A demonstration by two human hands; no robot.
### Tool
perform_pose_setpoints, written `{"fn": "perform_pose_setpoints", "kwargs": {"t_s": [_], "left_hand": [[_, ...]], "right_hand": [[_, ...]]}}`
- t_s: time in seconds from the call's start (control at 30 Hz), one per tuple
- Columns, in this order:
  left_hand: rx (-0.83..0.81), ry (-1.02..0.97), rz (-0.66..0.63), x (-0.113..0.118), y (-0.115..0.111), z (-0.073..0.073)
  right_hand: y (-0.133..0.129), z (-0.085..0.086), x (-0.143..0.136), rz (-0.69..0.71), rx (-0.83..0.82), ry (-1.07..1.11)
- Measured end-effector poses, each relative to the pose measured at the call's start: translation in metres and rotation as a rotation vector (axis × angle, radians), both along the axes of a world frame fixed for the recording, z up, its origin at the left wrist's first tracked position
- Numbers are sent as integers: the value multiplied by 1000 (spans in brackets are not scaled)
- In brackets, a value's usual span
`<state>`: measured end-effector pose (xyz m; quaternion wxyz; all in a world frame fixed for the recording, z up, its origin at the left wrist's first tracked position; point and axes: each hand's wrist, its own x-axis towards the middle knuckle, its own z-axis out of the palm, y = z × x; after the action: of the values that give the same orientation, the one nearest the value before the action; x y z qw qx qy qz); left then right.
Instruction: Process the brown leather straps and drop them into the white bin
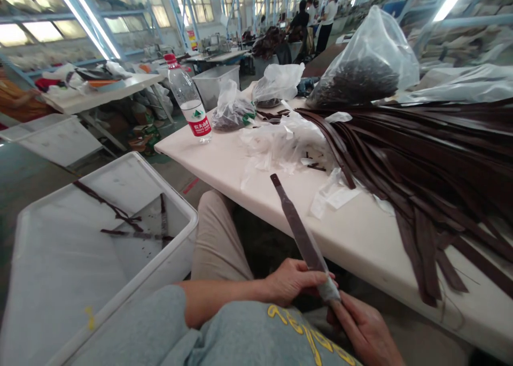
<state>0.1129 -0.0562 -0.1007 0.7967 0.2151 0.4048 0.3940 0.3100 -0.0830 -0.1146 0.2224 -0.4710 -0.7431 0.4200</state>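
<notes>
A dark brown strap (pixel 298 224) with a narrowed, holed end slants up from my lap past the table edge. My left hand (pixel 292 281) grips it around its lower middle, thumb lying on top. Lower down, my right hand (pixel 365 323) is closed on the strap's near end, most of which the fingers hide. A pale, shiny stretch, perhaps plastic wrap or tape, shows on the strap between the hands. To the right, a large pile of similar brown straps (pixel 401 157) spreads over the white table (pixel 224 163), several ends hanging at its front edge.
A water bottle (pixel 190 101) stands near the table's left corner. Behind are plastic bags of dark pieces (pixel 356 80) and crumpled white plastic (pixel 288 136). At my left, a white bin (pixel 160 280) holds a few brown strips. Several people stand far back.
</notes>
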Motion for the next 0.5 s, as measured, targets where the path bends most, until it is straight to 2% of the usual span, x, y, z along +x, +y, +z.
{"fn": "perform_pose_setpoints", "kwargs": {"t_s": [0.07, 0.13, 0.2, 0.27, 0.37, 0.5], "left_hand": [[84, 18, 11, -5, 4, 2], [146, 7, 168, -16, 18, 8], [116, -14, 337, -27, 35, 13], [62, -12, 396, -32, 45, 16], [74, 55, 284, -27, 39, 14], [136, 144, 8, -10, 13, 9]], "right_hand": [[0, 4, 0, 30, -22, 18], [-5, 7, 5, 6, -41, -4], [-13, 9, 11, -40, -49, -28], [-19, 9, 15, -60, -51, -33], [-16, 9, 14, -19, -50, -39], [0, 13, 3, 16, 2, -15]]}}
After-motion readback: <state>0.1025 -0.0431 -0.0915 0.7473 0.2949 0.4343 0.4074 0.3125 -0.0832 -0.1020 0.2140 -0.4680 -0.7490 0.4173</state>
